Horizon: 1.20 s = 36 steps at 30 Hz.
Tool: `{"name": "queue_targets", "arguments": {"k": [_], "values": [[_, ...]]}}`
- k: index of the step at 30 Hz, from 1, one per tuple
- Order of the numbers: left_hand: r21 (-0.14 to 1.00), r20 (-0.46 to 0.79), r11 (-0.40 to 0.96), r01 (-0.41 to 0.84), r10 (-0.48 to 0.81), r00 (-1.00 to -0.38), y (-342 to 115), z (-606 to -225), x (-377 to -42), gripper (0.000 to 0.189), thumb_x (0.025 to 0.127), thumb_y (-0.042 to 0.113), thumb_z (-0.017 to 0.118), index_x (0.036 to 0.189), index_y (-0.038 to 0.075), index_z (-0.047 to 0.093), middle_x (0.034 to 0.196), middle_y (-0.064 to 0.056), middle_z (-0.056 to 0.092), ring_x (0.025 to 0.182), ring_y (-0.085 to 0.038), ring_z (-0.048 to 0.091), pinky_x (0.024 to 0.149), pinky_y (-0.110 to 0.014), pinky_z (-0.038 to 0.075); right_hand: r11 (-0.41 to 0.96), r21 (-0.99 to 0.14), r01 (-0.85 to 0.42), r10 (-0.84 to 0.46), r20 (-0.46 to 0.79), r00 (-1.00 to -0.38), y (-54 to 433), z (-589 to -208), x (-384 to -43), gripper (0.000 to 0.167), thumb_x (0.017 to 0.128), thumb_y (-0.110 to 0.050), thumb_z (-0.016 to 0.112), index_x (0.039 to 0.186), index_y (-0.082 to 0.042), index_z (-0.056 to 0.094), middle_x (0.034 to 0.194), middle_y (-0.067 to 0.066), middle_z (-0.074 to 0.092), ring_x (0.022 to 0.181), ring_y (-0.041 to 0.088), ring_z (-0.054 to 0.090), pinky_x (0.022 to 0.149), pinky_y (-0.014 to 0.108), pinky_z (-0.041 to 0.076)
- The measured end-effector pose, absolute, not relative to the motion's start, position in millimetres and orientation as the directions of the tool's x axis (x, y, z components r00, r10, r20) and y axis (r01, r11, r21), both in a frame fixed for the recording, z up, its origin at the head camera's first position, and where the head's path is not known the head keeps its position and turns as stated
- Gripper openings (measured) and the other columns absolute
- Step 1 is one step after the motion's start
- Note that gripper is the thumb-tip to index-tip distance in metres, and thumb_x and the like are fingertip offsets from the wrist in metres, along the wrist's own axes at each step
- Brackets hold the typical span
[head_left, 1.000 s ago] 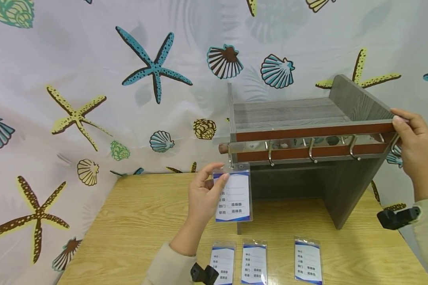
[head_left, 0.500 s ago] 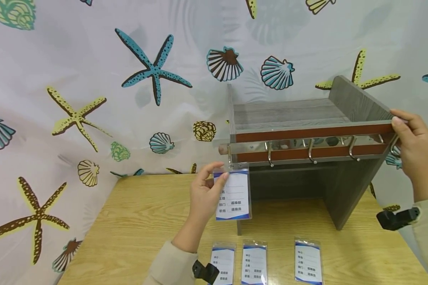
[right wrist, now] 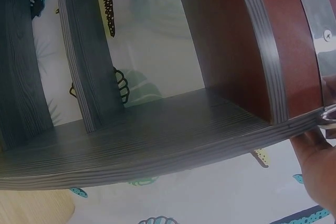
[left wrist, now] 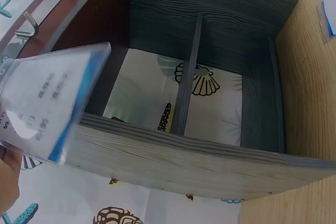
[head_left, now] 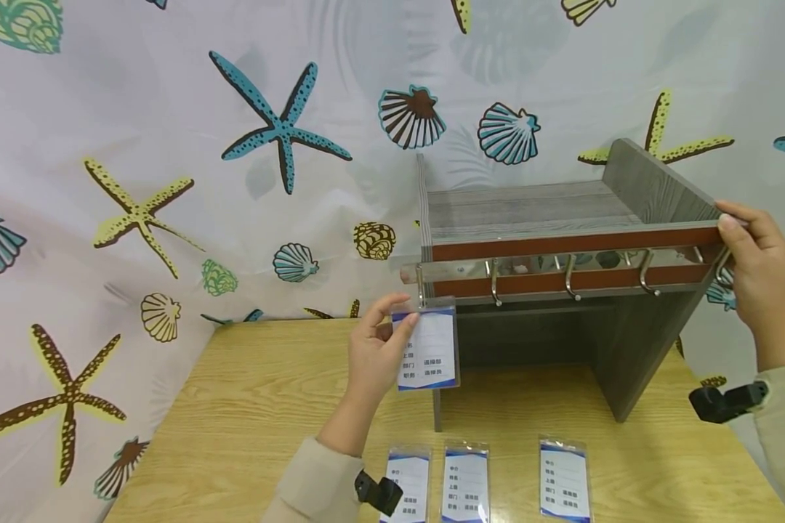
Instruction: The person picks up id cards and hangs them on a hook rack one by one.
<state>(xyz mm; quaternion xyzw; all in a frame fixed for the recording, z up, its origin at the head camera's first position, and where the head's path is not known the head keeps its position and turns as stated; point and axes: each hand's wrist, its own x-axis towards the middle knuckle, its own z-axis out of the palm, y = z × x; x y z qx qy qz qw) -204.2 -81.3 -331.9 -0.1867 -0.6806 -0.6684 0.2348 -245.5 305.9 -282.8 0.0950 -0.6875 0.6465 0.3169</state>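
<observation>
My left hand (head_left: pixel 374 359) pinches a clear-sleeved ID badge (head_left: pixel 433 356) by its upper left edge, thumb in front. The badge's top overlaps the lower end of the leftmost metal hook (head_left: pixel 421 285) in the head view. In the left wrist view, the badge (left wrist: pixel 47 100) slants beside the rack's side panel (left wrist: pixel 173 156). My right hand (head_left: pixel 767 280) grips the front right corner of the grey wooden rack (head_left: pixel 661 174), thumb on its front, close to the rightmost hook. In the right wrist view, that hand (right wrist: pixel 317 171) is partly out of frame.
A shiny rail (head_left: pixel 523 266) with several hooks runs along the rack's red-brown front. Three more badges, a left one (head_left: pixel 407 483), a middle one (head_left: pixel 466 483) and a right one (head_left: pixel 565 479), lie on the wooden table (head_left: pixel 248 407). A shell-patterned curtain (head_left: pixel 190 109) hangs behind.
The held badge has risen slightly with my left hand, and its lower edge sits higher, so it looks shorter and more tilted. My right hand stays on the rack's corner.
</observation>
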Motion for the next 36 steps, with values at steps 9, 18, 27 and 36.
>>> {"name": "queue_targets", "arguments": {"k": [9,18,27,36], "values": [[0.744,0.667,0.092,0.662,-0.054,-0.743,-85,-342,-213,0.022,0.079,-0.002,0.058,0.101,-0.002,0.056,0.088,-0.016,0.056,0.044,-0.005,0.038,0.041,-0.019,0.036,0.137,-0.829,-0.542,0.294,0.556,-0.777,306,-283,-246,0.027,0.090,-0.014,0.046,0.116,-0.011,0.054,0.091,-0.004,0.053,0.083,0.005,0.050,0.071,0.014,0.035],[0.770,0.637,0.052,0.636,-0.040,-0.769,-88,-349,-214,0.039,0.082,0.001,0.056,0.119,0.004,0.045,0.088,-0.017,0.056,0.047,-0.007,0.034,0.043,-0.018,0.034,0.268,-0.833,-0.485,0.288,0.549,-0.785,307,-284,-244,0.031,0.091,-0.019,0.044,0.120,-0.014,0.050,0.094,-0.007,0.051,0.088,0.004,0.048,0.080,0.018,0.034],[0.806,0.592,0.068,0.588,-0.063,-0.804,-96,-357,-209,0.021,0.081,0.000,0.057,0.100,-0.007,0.052,0.078,-0.009,0.050,0.061,-0.007,0.046,0.055,-0.016,0.042,0.173,-0.832,-0.527,0.271,0.555,-0.787,307,-285,-245,0.030,0.089,-0.018,0.046,0.118,-0.012,0.051,0.092,-0.005,0.052,0.085,0.004,0.049,0.076,0.015,0.034],[0.878,0.476,0.085,0.471,-0.046,-0.878,-107,-364,-199,0.016,0.081,-0.005,0.054,0.096,-0.010,0.053,0.087,-0.016,0.055,0.073,-0.009,0.054,0.064,-0.018,0.046,0.230,-0.834,-0.501,0.279,0.550,-0.788,306,-284,-242,0.032,0.090,-0.021,0.045,0.120,-0.012,0.050,0.097,-0.004,0.050,0.089,0.005,0.048,0.077,0.016,0.035]]}}
